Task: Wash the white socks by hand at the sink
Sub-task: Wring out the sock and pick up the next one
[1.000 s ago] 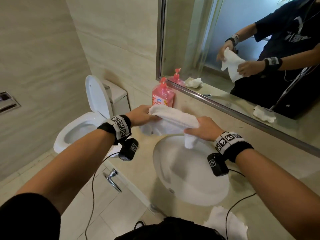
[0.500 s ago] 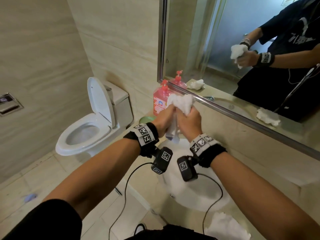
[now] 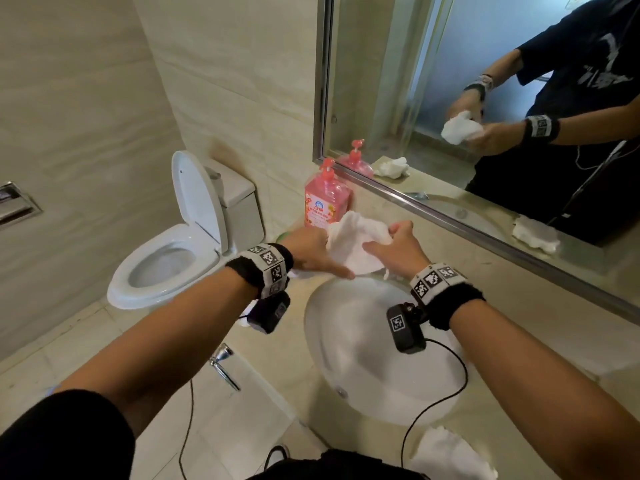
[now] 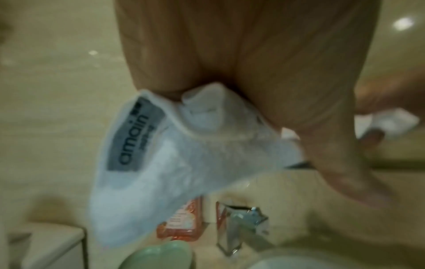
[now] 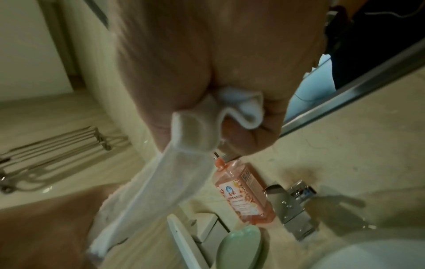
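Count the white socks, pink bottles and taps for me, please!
White socks: 3 (one held, one at the counter's near edge, one mostly hidden behind the left wrist)
Pink bottles: 1
Taps: 1
Total: 5

The sock [image 3: 353,242] between my hands is white, with a grey label [image 4: 135,134] lettered dark. Beyond my left hand [image 3: 313,254] stands a pink bottle [image 3: 327,202]; below, a pale green soap dish [image 5: 239,245]; my wristbands [image 3: 438,280] are black-and-white checked.
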A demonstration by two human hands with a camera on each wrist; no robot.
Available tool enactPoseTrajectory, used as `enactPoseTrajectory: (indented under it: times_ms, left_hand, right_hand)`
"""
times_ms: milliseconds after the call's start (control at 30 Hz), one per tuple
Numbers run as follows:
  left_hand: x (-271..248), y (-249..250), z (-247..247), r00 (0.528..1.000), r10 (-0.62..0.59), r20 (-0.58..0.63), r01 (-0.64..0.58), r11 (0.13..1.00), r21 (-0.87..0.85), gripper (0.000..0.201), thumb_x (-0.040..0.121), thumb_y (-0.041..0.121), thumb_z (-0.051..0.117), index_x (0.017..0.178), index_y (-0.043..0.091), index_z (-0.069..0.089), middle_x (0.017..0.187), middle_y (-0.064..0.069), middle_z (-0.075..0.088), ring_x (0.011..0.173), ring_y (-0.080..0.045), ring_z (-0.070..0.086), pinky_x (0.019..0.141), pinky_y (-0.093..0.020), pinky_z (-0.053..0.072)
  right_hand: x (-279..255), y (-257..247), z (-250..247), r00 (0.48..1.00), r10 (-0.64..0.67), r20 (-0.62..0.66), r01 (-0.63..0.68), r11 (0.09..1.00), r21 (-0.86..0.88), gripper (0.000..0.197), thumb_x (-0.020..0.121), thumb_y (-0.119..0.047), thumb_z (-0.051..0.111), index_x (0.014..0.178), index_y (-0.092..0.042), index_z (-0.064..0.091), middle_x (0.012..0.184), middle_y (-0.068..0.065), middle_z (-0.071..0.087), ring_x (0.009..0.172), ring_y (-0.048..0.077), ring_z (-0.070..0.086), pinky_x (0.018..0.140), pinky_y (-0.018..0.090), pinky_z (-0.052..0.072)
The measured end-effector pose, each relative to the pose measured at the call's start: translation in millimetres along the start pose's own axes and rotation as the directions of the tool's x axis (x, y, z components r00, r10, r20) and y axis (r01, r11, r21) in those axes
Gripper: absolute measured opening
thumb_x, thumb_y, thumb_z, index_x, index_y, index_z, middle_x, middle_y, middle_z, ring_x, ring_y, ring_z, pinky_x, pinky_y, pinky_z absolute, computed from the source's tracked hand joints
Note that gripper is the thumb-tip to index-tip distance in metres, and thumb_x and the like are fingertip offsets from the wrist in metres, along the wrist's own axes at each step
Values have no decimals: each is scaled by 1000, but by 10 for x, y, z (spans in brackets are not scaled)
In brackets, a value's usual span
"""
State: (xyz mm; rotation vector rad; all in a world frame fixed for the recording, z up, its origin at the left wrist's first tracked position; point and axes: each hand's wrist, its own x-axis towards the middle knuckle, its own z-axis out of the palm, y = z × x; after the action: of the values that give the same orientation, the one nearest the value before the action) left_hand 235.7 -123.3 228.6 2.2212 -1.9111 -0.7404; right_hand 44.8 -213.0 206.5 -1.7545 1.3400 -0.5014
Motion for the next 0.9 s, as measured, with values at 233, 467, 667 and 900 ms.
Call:
enactPoseTrajectory:
  times_ms: [233, 467, 667, 900]
  left_hand:
    - [141, -318, 141, 993, 43, -114, -22, 982, 187, 68, 77, 41, 74, 118, 18, 25, 98, -7, 61, 67, -21, 53, 57, -32, 40]
    - [82, -297, 11, 964, 265, 22, -264, 944, 198, 29, 89, 34, 70, 108, 12, 67, 108, -5, 55, 92, -21, 52, 82, -35, 44]
    - [13, -325, 42, 966, 253, -59, -254, 967, -8, 18, 101, 26, 52, 117, 18, 53, 93, 2, 57, 88, -22, 54, 78, -34, 41]
    - [37, -372, -28, 960, 247, -130, -264, 955, -136, 22, 100, 32, 54, 94, 13, 63, 82, 10, 57, 79, -16, 52, 65, -15, 37]
  right_hand:
    - [-107, 140, -90, 883, -270, 383, 387, 882, -270, 46, 76, -55, 79, 107, -36, 52, 106, -7, 60, 93, 15, 60, 73, 25, 46]
    - [-140, 189, -31, 806, -302, 509, 573, 613, -543, 32, 100, -42, 53, 93, -14, 66, 92, 10, 65, 85, 28, 63, 72, 34, 45]
    - [-111, 164, -90, 876, -280, 393, 478, 610, -632, 46, 105, -47, 33, 149, -38, 36, 153, -2, 37, 138, 28, 35, 109, 53, 34]
    - [-142, 3, -129, 847, -521, 102, 531, 820, -214, 27, 99, -15, 48, 113, -23, 69, 100, -14, 72, 94, 6, 64, 81, 28, 47]
